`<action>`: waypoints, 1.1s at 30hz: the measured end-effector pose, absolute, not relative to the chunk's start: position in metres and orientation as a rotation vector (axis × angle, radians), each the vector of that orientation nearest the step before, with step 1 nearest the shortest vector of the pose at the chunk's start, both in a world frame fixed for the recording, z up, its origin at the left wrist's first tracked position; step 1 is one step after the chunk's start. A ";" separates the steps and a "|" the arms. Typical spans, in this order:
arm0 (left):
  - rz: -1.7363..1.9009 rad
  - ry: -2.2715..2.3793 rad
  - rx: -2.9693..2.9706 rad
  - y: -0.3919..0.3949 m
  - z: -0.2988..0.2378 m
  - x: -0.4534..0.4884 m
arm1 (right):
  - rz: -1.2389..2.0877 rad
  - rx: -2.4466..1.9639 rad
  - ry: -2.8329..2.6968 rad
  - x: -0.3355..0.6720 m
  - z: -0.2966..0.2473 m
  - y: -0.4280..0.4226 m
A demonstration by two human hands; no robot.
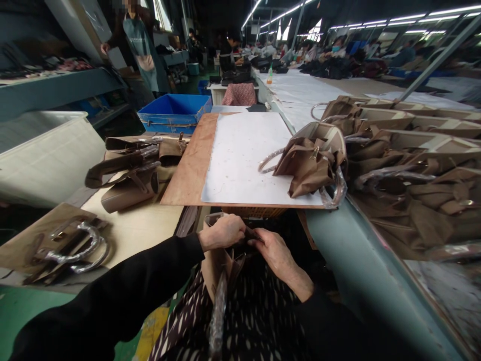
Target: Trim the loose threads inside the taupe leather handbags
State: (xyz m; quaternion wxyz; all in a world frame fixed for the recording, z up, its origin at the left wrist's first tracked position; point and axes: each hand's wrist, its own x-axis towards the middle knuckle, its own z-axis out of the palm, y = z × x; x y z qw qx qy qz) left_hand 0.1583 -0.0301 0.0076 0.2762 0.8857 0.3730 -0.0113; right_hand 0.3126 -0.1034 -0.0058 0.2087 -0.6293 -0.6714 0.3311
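Note:
A brown handbag (212,273) rests on my lap, one plastic-wrapped handle hanging down toward me. My left hand (224,231) is closed on the bag's upper edge. Opposite it, my right hand (277,254) pinches the same edge between thumb and fingers. The two hands are a short way apart, just below the board's near edge. Much of the bag is hidden by my hands and by shadow. Another brown handbag (310,158) with wrapped handles and a small metal fitting lies on the white sheet (244,155) in front of me.
The sheet covers a wooden board (188,175). More brown bags (130,188) lie on the left table, and several stand in rows (417,175) at right. A blue bin (176,110) is behind the board; a white bin (48,155) stands left. A person in an apron (145,55) stands farther back.

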 end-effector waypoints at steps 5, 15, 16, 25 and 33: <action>-0.150 1.174 2.542 -0.034 0.023 0.143 | 1.004 -1.753 -1.797 0.320 -0.004 -0.103; 0.035 1.005 2.384 -0.021 0.016 0.111 | 1.557 -1.509 -1.573 0.349 0.011 -0.110; -0.017 1.002 2.345 -0.019 0.014 0.112 | 1.572 -1.497 -1.563 0.350 0.012 -0.110; 0.075 0.876 2.243 -0.019 0.012 0.112 | 1.583 -1.535 -1.514 0.370 0.002 -0.113; 0.197 0.811 2.241 -0.014 0.010 0.122 | 1.574 -1.533 -1.465 0.373 -0.015 -0.114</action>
